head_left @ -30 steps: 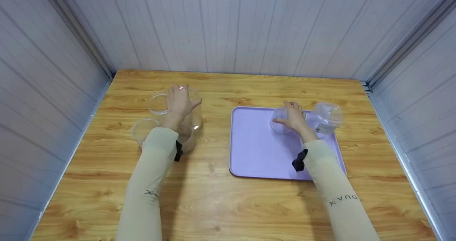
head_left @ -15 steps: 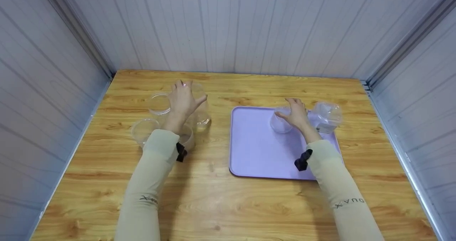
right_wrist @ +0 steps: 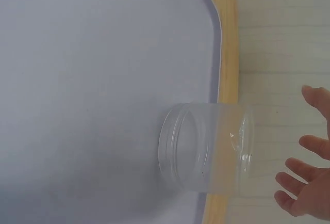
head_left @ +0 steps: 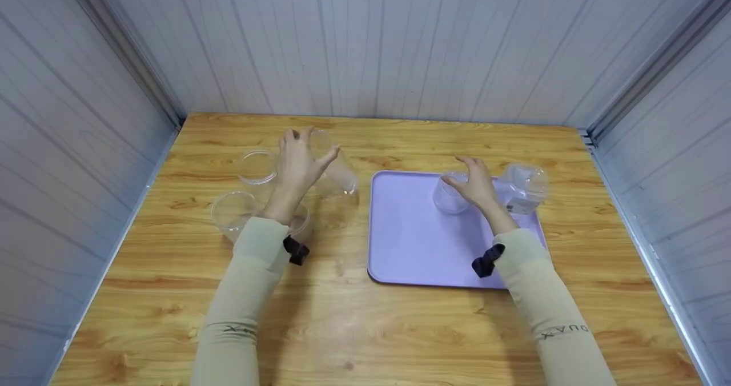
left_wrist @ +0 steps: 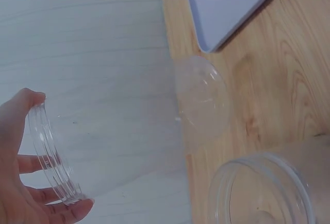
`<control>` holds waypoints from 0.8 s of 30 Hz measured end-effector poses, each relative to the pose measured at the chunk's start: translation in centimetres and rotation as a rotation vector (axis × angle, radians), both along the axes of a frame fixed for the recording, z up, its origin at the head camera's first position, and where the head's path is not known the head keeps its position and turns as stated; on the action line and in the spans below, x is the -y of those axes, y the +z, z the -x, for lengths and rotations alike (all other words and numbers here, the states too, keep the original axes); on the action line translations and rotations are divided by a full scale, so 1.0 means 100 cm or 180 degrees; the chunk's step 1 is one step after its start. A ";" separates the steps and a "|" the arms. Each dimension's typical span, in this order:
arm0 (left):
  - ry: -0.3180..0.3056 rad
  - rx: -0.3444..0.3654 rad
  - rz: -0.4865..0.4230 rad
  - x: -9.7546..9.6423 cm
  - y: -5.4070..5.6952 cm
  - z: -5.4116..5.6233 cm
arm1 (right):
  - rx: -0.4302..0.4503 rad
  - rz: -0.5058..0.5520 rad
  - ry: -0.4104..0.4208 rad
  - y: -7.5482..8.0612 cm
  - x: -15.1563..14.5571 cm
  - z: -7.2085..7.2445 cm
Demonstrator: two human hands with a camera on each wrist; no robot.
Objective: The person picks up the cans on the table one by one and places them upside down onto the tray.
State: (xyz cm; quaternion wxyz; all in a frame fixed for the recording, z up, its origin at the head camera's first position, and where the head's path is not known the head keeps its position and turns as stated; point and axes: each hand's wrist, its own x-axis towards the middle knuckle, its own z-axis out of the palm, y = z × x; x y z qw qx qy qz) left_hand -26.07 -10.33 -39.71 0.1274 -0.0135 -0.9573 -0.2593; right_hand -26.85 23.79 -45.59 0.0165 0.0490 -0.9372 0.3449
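My left hand (head_left: 298, 163) grips a tall clear plastic jar (head_left: 341, 176) by its threaded rim, thumb on one side and fingers on the other. The jar tilts, its base pointing toward the tray; in the left wrist view that round base (left_wrist: 206, 100) overlaps the wood. On the right, my right hand (head_left: 477, 185) hovers beside the top of a shorter clear jar (head_left: 450, 200), fingers spread and apart from it. This jar stands on the lilac tray (head_left: 408, 237), its ridged end down on the tray in the right wrist view.
A clear squarish container (head_left: 524, 191) stands at the tray's back right corner. Left of the tray are more clear jars, one at the back (head_left: 257, 167), one at the far left (head_left: 233, 210) and one (head_left: 301, 226) partly behind the left wrist. Pale panel walls (head_left: 365, 49) enclose the table.
My left hand has moved the tall jar rightward toward the tray, and the jar now tilts more. My right hand has drawn back slightly right from the shorter jar, which stays on the tray.
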 end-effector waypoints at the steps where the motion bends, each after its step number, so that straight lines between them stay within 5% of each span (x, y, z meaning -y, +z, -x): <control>1: -0.0007 -0.0028 -0.0045 -0.001 0.000 0.000 | -0.0006 0.0035 -0.0007 0.000 0.000 0.000; 17: -0.0075 -0.0067 -0.0856 -0.012 -0.014 -0.010 | -0.0045 0.0864 -0.0006 0.004 0.009 -0.009; 24: -0.0206 -0.0072 -0.1097 -0.014 -0.026 -0.014 | 0.0177 0.1114 0.0030 0.004 0.014 -0.014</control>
